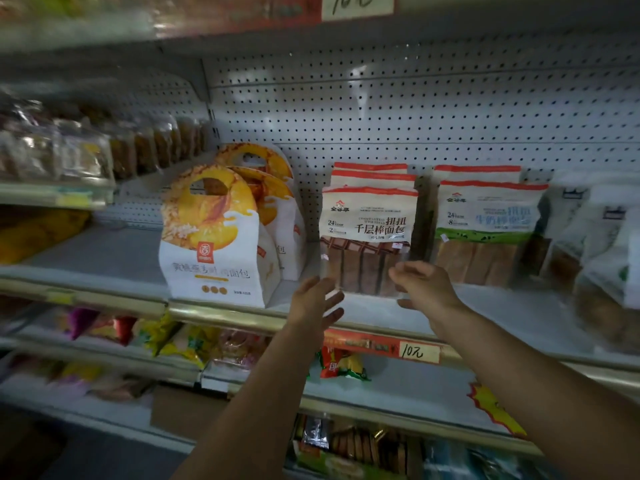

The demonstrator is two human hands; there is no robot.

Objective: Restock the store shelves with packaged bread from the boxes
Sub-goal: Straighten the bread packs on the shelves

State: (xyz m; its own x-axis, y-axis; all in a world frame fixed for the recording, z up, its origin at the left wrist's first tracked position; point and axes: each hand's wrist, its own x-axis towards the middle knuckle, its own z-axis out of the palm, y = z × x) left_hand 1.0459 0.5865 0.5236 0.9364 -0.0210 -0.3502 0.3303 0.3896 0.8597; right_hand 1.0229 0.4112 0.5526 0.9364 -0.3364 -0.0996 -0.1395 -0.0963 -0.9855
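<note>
Fingers [403, 271] perhaps touching blurred bread pack [369, 233]

Shop aisle. Tiered metal shelves [221, 315] with pegboard back [415, 109], rows of packaged bread [367, 233], handwritten "10元" price tags [417, 352] on shelf edges, centre and top of frame.

A single head-worn view faces the white perforated-metal store shelf [450, 109] close up, angled slightly down, with both bare forearms reaching in from the bottom edge toward the frame's centre.
</note>
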